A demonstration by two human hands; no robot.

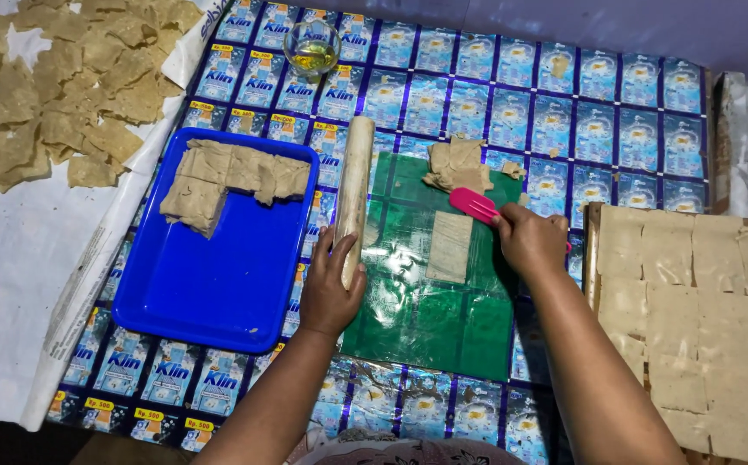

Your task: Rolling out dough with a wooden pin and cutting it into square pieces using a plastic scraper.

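My left hand [329, 288] rests on the near end of a pale wooden rolling pin [354, 185] lying lengthwise beside a blue tray [210, 293]. My right hand [530, 241] grips a pink plastic scraper [474, 205], its blade pointing left over a green plastic sheet [430, 319]. A thin flattened rectangle of tan dough [450, 247] lies on that sheet just left of the scraper. A rough lump of dough [458, 165] sits at the sheet's far edge.
The blue tray holds slabs of dough [232, 176] at its far end. A wooden board [596, 258] at right is covered with flat dough squares [692, 293]. Dried thin pieces [64, 82] lie on white paper at far left. A small glass of oil [312, 47] stands at the back.
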